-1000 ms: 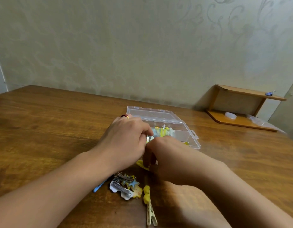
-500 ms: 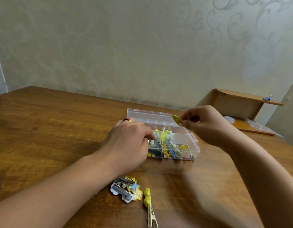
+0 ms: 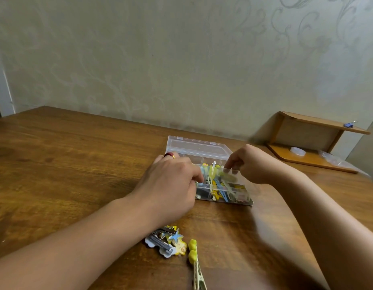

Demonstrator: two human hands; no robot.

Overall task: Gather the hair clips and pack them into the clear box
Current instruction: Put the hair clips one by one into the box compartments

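Two hands: we see both at the clear plastic box (image 3: pixel 199 149) on the brown wooden table (image 3: pixel 66 155).
Left hand (image 3: pixel 171 185): curled against the box's near-left side; grip hidden.
Right hand (image 3: pixel 251 164): fingertips pinched over the box, perhaps on a blurred yellow clip (image 3: pixel 227 175).
Loose clips: a small heap (image 3: pixel 166 241) and a yellow-topped peg clip (image 3: pixel 195 264) lie nearer us.

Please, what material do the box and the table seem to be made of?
The clear box looks like rigid transparent plastic: the clips inside show through its walls. The table seems to be varnished wood, brown with visible grain and a soft sheen; it could be veneer.
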